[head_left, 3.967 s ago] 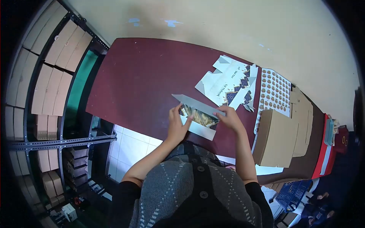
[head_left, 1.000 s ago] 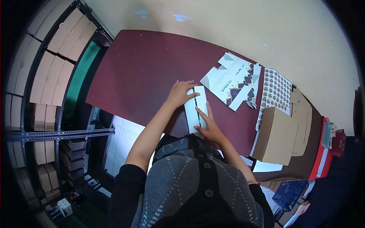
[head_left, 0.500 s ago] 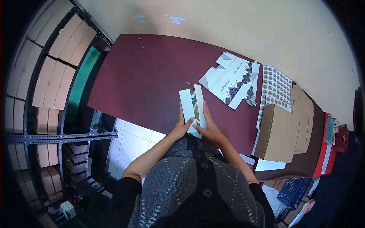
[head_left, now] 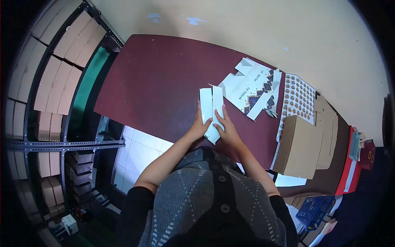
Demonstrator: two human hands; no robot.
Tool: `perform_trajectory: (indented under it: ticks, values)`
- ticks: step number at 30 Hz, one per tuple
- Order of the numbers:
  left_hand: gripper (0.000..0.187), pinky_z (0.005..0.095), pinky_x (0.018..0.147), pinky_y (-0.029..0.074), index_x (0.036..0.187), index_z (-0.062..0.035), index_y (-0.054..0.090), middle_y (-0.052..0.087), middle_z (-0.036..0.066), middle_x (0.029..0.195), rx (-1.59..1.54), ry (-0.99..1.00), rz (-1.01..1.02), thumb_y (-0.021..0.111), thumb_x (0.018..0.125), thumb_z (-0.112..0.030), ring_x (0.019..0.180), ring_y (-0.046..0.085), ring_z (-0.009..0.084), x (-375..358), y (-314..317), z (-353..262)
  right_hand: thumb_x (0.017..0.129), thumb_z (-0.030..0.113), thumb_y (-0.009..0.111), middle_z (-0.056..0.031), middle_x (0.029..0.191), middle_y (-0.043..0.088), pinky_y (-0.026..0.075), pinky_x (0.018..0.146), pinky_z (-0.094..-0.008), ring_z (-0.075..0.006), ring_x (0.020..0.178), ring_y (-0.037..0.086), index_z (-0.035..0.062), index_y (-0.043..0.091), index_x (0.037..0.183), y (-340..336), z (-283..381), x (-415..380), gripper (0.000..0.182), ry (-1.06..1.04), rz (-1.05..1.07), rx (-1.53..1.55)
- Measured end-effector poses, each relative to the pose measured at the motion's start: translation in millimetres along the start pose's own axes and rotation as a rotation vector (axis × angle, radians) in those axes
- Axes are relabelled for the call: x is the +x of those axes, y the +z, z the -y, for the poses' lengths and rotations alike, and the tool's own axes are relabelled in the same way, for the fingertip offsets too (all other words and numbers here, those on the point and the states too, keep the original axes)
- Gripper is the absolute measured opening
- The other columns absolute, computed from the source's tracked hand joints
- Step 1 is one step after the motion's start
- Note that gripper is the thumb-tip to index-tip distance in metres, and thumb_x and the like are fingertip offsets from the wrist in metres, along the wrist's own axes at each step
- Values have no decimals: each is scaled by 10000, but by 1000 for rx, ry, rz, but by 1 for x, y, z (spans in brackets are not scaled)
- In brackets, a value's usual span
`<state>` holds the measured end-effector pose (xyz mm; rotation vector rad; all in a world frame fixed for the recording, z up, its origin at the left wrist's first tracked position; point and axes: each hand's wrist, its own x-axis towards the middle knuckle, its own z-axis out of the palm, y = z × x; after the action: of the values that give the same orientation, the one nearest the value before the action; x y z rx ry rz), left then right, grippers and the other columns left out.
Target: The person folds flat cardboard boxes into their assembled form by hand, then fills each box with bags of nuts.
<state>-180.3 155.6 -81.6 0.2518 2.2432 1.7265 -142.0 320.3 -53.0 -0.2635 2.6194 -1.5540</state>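
A long, narrow white carton [head_left: 206, 103] lies at the front edge of the dark red table, its two long flaps nearly meeting along a thin gap. My left hand [head_left: 199, 125] grips its left side, thumb on the near part of the left flap. On the right side my right hand [head_left: 226, 128] holds the carton, with thumb and fingers pressing on the right flap. What is inside the carton is hidden. Beyond it to the right lies a flattened white printed carton [head_left: 251, 84] with dark blue patterns.
A sheet of round stickers [head_left: 297, 94] lies right of the printed carton. Brown cardboard boxes [head_left: 302, 144] stand at the right, near a red item [head_left: 347, 164]. A blue basket [head_left: 314, 210] is lower right. Shelves with boxes [head_left: 61, 82] line the left.
The carton's flaps have folded inward, covering the patterned inside that showed between them. Both hands and the carton have moved slightly away from my body.
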Motion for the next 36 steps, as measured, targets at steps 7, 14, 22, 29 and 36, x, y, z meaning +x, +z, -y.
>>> perform_trajectory:
  ticks: [7, 14, 22, 29, 36]
  values:
    - [814, 462, 1101, 215, 1464, -91, 120, 25, 267, 1502, 23, 130, -162, 642, 853, -217, 1393, 131, 390, -23, -11, 13, 794, 85, 681, -243, 1472, 239, 349, 1032, -395, -382, 1341, 305, 80, 560, 1207, 11, 2, 0, 431, -43, -139, 21]
    - [818, 485, 1082, 274, 1419, -251, 345, -17, 254, 1509, 282, 267, 173, 768, 721, -307, 1383, 113, 429, -35, -32, -11, 776, 67, 718, -215, 1504, 160, 377, 1036, -379, -289, 1362, 271, 60, 558, 1222, 4, -1, -6, 474, -14, -39, 330]
    - [704, 452, 995, 399, 1411, -311, 353, 239, 280, 1453, 365, 73, 224, 681, 790, -362, 1230, 413, 450, -27, -54, -71, 725, 166, 769, -206, 1479, 245, 402, 1004, -361, -314, 1289, 395, 69, 453, 1345, -39, 51, 3, 703, 34, 141, 167]
    - [722, 441, 984, 406, 1434, -320, 296, 216, 293, 1456, 398, 20, 265, 653, 811, -393, 1237, 415, 446, -23, -60, -76, 773, 237, 718, -226, 1421, 347, 449, 935, -392, -398, 1182, 490, 89, 508, 1303, -36, 49, 7, 589, -91, 93, -137]
    - [672, 433, 1053, 332, 1451, -211, 268, 290, 266, 1439, 294, 57, 269, 598, 872, -297, 1317, 314, 414, -19, -65, -77, 794, 154, 676, -254, 1373, 406, 510, 647, -300, -317, 898, 656, 99, 489, 1320, -35, 41, 16, 562, -101, 27, -159]
